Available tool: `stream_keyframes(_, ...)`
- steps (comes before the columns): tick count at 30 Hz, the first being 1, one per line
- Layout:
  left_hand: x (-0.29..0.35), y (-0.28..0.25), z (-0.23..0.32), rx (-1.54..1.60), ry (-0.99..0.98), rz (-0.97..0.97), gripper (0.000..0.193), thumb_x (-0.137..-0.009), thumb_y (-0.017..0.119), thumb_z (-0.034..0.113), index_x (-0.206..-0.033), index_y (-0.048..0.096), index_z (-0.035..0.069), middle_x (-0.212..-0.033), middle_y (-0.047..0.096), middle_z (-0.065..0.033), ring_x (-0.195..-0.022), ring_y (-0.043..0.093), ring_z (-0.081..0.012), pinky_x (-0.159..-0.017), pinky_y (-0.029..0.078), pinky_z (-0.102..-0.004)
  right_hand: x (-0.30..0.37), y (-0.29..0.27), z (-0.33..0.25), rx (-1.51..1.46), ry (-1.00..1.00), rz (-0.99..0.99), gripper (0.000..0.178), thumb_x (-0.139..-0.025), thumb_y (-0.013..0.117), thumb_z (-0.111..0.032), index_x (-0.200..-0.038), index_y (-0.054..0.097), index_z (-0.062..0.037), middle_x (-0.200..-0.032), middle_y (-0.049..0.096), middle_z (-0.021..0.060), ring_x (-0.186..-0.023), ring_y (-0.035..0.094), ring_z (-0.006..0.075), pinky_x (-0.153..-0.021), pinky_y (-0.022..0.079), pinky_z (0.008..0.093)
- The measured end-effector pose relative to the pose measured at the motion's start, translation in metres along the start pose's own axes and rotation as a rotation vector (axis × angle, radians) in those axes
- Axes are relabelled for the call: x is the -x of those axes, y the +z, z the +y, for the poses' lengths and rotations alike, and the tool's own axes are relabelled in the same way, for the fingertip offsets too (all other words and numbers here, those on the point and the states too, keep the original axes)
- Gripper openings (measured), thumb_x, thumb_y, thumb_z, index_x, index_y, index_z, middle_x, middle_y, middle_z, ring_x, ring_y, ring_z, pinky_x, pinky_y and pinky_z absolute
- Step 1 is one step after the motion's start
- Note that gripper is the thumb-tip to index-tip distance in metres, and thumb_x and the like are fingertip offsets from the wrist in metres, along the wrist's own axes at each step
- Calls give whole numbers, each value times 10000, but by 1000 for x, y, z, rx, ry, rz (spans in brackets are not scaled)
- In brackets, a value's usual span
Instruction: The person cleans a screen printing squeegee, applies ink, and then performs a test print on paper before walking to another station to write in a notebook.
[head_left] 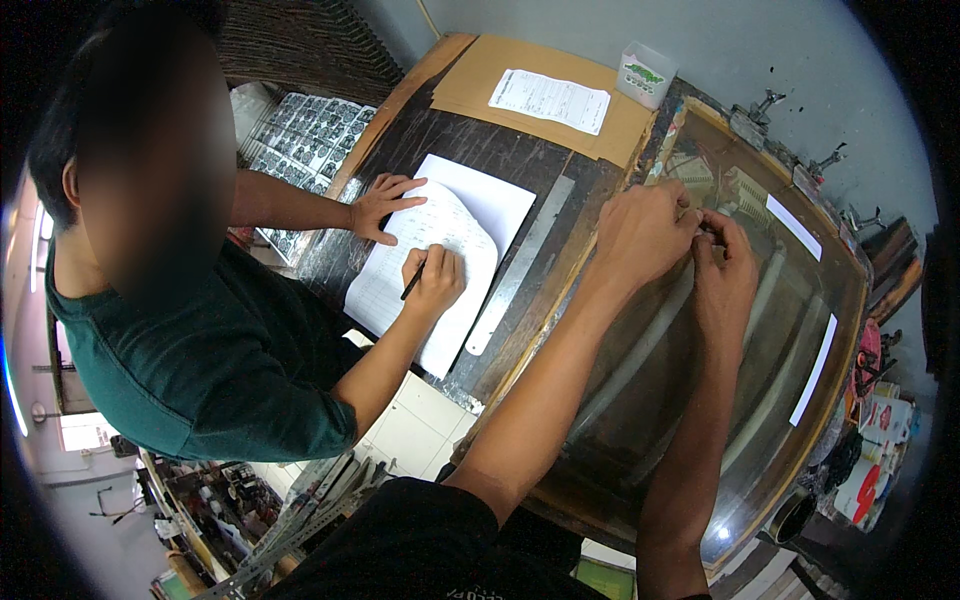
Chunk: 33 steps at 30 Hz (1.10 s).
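Over the glass-topped table (640,400), my left hand (645,228) and my right hand (726,262) meet with their fingertips close together. Both are closed in a pinch. Whatever lies between the fingers is too small or hidden to make out. To the right of my hands, a white strip (795,228) lies on the glass near its far edge. A second white strip (815,370) lies nearer, along the right side.
At my left, a person in a green shirt (190,370) writes with a pen on a paper pad (430,270). Beside it lies a metal ruler (520,265). Brown cardboard (460,90), a printed sheet (550,100) and a plastic container (645,75) stand farther back. Metal clamps (757,108) line the table's far edge.
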<state>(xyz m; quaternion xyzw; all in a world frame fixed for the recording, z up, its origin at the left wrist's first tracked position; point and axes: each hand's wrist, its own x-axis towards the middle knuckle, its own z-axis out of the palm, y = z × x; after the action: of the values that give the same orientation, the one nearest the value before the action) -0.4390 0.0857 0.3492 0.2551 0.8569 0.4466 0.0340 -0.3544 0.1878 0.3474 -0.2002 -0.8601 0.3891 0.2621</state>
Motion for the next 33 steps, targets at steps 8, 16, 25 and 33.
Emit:
stream_keyframes(8, 0, -1, 0, 4, 1, -3, 285, -855, 687, 306, -981, 702, 50, -861, 716, -178, -861, 683, -390, -764, 519, -476, 0, 0, 1, 1, 4, -13, 224, -894, 614, -44, -1110, 666, -10, -1031, 663, 137, -962, 648, 267, -885, 488, 368)
stream_keyframes(16, 1, -2, 1, 17, 1, 6, 273, -853, 687, 301, -973, 709, 57, -885, 713, -199, -883, 682, -397, -788, 521, -486, 0, 0, 0, 26, -9, -13, 230, -899, 609, -54, -1119, 662, -15, -1039, 660, 141, -986, 647, 268, -899, 485, 369)
stream_keyframes(25, 1, 0, -1, 22, 6, 38, 250, -831, 696, 295, -939, 715, 70, -853, 711, -196, -848, 682, -410, -762, 533, -498, 0, 2, 7, 14, -44, -3, 225, -901, 602, -44, -1116, 657, -10, -1034, 661, 154, -971, 646, 281, -895, 483, 373)
stream_keyframes(33, 0, 2, -1, 14, -15, 22, 246, -829, 700, 299, -941, 716, 80, -860, 725, -165, -864, 691, -386, -771, 536, -480, 0, 2, 3, -17, -3, 4, 226, -899, 609, -40, -1117, 668, -27, -1035, 667, 141, -943, 648, 265, -884, 486, 371)
